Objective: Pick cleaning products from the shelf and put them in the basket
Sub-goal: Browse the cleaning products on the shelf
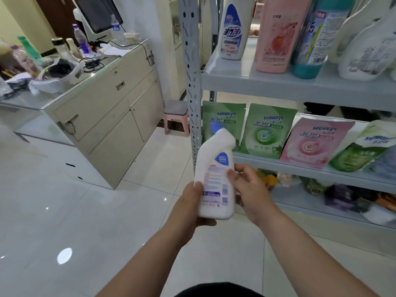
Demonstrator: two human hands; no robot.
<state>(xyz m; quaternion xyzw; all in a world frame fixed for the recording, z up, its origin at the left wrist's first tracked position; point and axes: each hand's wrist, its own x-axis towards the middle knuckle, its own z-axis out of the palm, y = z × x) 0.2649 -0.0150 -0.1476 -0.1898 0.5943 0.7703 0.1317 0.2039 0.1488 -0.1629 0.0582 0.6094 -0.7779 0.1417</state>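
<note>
A white angled-neck cleaner bottle with a blue and white label is held upright in front of the grey shelf. My left hand grips its lower left side, thumb on the label. My right hand holds its right side, thumb and fingers on the bottle. Other bottles stand on the upper shelf: a white one with a blue label, a pink one and a teal one. Green and pink seaways refill pouches lean on the middle shelf. No basket is in view.
A beige counter cabinet stands at the left with a monitor, bottles and cables on top. A pink stool sits beside the shelf's perforated upright. Glossy white floor tiles spread below. The bottom shelf holds mixed packets.
</note>
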